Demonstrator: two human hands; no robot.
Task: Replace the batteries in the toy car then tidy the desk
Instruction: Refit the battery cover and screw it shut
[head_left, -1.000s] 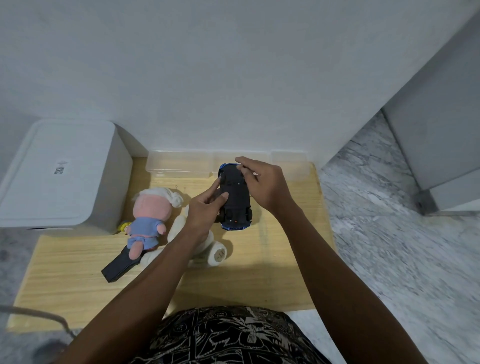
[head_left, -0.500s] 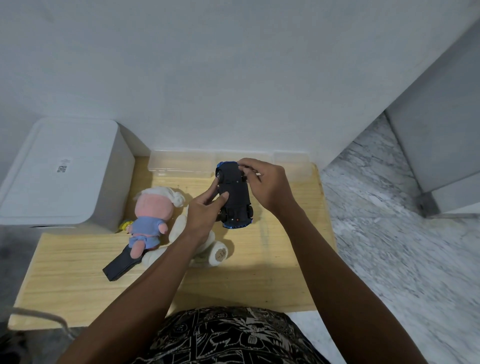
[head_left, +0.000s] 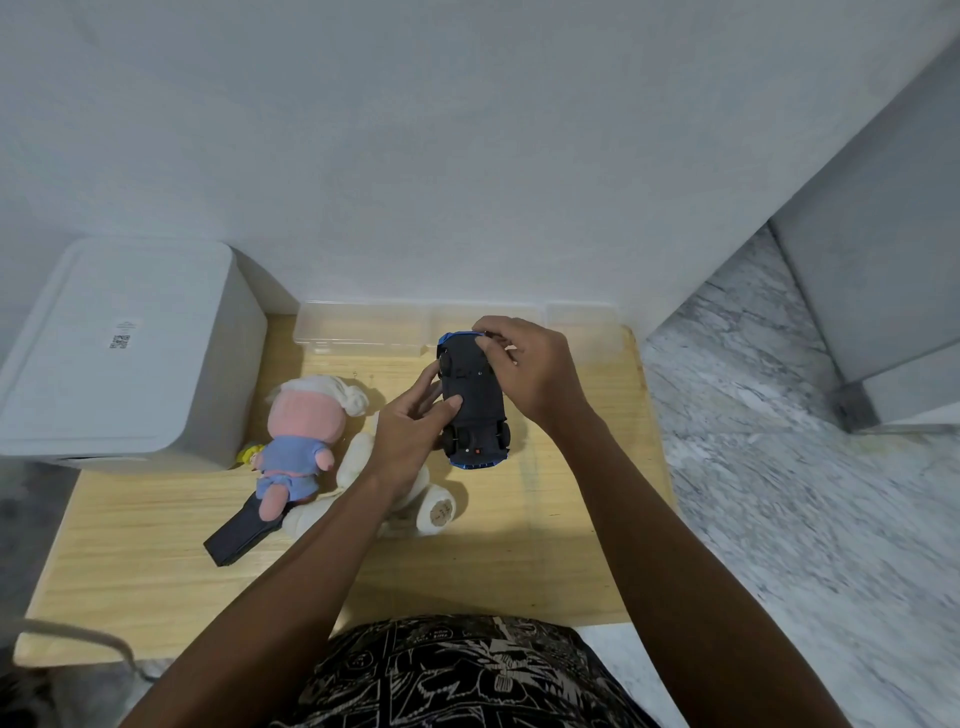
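Head view: toy car (head_left: 474, 400) held belly-up over the desk (head_left: 571, 519), so the battery cover faces the person. Left hand (head_left: 410, 441) grips its side, thumb on chassis; right hand (head_left: 530, 369) pinches the far end. Cover looks closed.

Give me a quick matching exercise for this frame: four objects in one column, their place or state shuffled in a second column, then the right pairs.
Things:
1. toy car
2. pink-headed plush doll
3. clear plastic box
4. black flat bar

Places or states:
A. lies at the back edge of the desk, against the wall
B. held upside down in both hands
C. lies on the desk, one end under the doll's feet
D. lies face up beside the white appliance

Pairs: 1-B, 2-D, 3-A, 4-C
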